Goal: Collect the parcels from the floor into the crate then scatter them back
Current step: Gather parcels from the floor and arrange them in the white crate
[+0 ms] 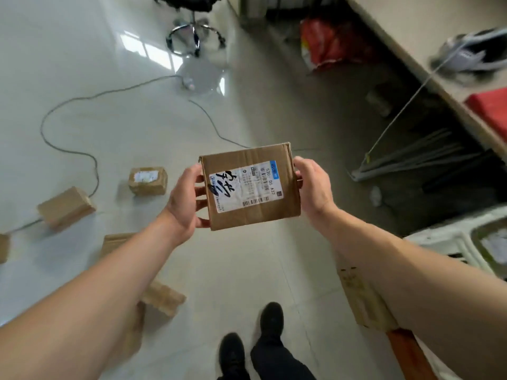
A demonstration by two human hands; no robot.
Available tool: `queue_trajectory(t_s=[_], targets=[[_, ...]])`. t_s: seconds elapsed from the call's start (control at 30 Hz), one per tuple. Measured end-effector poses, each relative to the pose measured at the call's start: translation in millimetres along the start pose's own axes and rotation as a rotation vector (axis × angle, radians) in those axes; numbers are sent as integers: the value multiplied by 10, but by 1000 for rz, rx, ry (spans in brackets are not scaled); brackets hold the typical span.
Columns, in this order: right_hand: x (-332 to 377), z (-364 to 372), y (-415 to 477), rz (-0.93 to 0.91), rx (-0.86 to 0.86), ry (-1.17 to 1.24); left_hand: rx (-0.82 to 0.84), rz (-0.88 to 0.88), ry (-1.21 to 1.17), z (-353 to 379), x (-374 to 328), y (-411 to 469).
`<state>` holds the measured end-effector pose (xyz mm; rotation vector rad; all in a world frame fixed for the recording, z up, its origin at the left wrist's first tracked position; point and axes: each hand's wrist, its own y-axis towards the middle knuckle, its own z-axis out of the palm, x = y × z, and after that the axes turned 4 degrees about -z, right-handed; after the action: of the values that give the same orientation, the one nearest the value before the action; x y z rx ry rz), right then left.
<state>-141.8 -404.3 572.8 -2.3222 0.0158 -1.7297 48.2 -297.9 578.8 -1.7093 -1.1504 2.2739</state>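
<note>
Parcel [251, 186]: brown cardboard box with a white shipping label [244, 185] (black handwriting across its left end). It is held in the air in front of the person, above the floor [247, 270], with the labelled face turned up toward the camera.

Edges: the near and far edges are free. The left and right edges are taken by the grips. The far right corner flap stands slightly proud.

Open room: pale tiled floor lies below and ahead of the parcel, running up to a wheeled stool [194, 37]. A grey cable [68, 149] loops across the floor on the left. On the right runs a counter [411, 37] with dim clutter under it.

Left grip [185, 200]: closed round the left edge, thumb near the far corner and fingers curled against the side.

Right grip [312, 187]: closed round the right edge, thumb on the side. Its fingers are hidden behind the box.

Loose parcels on the floor, all left of the held one:
- one with a label [148, 181]
- one tilted [65, 208]
- one cut by the left border [4, 248]
- two partly behind the left forearm [115, 241] [163, 297]

Crate [444, 239]: white, at the right border, near the right forearm (blurred; something labelled lies inside).

Person's black shoes [271, 316]: at the bottom, on the floor.
</note>
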Motion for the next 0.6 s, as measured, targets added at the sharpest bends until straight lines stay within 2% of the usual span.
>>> queue_trajectory(t_s=[0.23, 0.6], targets=[[438, -1445, -350, -22, -275, 106, 266, 101, 190, 1302, -609, -513], [350, -3416, -873, -115, -501, 119, 511, 147, 314, 3138, -570, -1258]])
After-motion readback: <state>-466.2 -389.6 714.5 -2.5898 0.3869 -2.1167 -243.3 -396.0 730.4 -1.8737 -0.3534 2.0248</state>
